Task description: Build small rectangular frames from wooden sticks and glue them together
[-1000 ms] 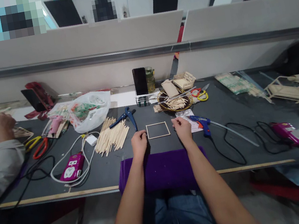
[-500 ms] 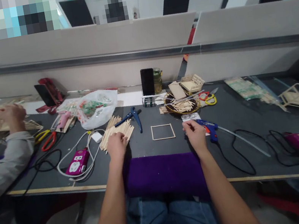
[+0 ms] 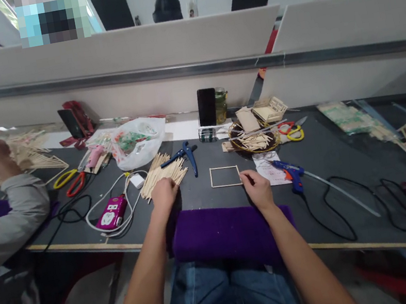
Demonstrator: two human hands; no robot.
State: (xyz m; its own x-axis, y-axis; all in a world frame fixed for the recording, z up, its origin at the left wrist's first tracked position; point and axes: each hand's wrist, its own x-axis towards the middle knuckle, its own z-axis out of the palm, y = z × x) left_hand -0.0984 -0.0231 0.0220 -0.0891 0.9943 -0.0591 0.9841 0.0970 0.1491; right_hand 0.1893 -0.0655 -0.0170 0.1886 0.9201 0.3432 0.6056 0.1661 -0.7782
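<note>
A small rectangular frame of thin wooden sticks (image 3: 227,186) lies flat on the dark table in front of me. My right hand (image 3: 257,188) is at its right side, thumb and fingertips pinched on that edge. To the left, my left hand (image 3: 164,194) is closed at the near edge of a pile of loose wooden sticks (image 3: 169,171); its fingertips are hidden, so what they hold cannot be made out. A blue cutter (image 3: 191,159) lies partly on the pile. Right of my right hand, a blue glue gun (image 3: 292,173) rests partly on a paper sheet (image 3: 268,164).
A purple cloth (image 3: 221,232) lies along the table's front edge. Behind are a phone (image 3: 207,108), a basket of stick pieces (image 3: 257,150), scissors (image 3: 294,132) and a plastic bag (image 3: 139,145). A power strip (image 3: 112,213) with cables sits left, near another person's sleeve (image 3: 25,214).
My right hand has moved left from beside the glue gun to the frame's right edge. My left hand stays at the stick pile. The view has shifted slightly.
</note>
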